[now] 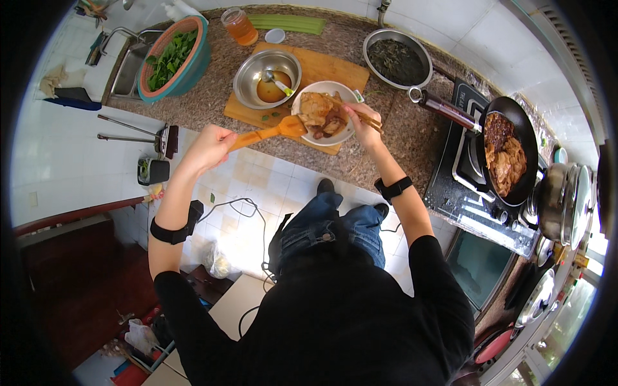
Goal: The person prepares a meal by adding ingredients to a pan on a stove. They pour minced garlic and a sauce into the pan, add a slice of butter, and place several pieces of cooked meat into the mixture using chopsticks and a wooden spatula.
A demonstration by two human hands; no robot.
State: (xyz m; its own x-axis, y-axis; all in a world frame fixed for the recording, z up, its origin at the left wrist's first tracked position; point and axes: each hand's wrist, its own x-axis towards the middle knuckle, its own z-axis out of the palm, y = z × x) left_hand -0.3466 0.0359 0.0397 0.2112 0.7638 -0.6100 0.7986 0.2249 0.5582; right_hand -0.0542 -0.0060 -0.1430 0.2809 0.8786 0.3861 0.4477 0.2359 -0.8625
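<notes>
My left hand (211, 146) grips the handle of an orange-brown spatula (270, 131), whose blade touches the near left rim of a white bowl (320, 87). Pieces of browned meat (316, 110) lie in that bowl with some dark sauce. In my right hand (365, 124) are wooden chopsticks (373, 122), their tips reaching over the meat; the hand is at the bowl's right rim. Beneath the bowl lies a wooden cutting board (323, 62). A steel bowl (240, 79) with brown liquid and a spoon (278, 83) stands left of it, partly on the board.
On the gas stove (446, 178) at right sits a black frying pan (526, 130) with meat and dark sauce, its handle pointing to the counter. A metal bowl (425, 72) holds dark leafy matter in liquid. A basket of greens (169, 60) stands by the sink; a jar (240, 27) is behind.
</notes>
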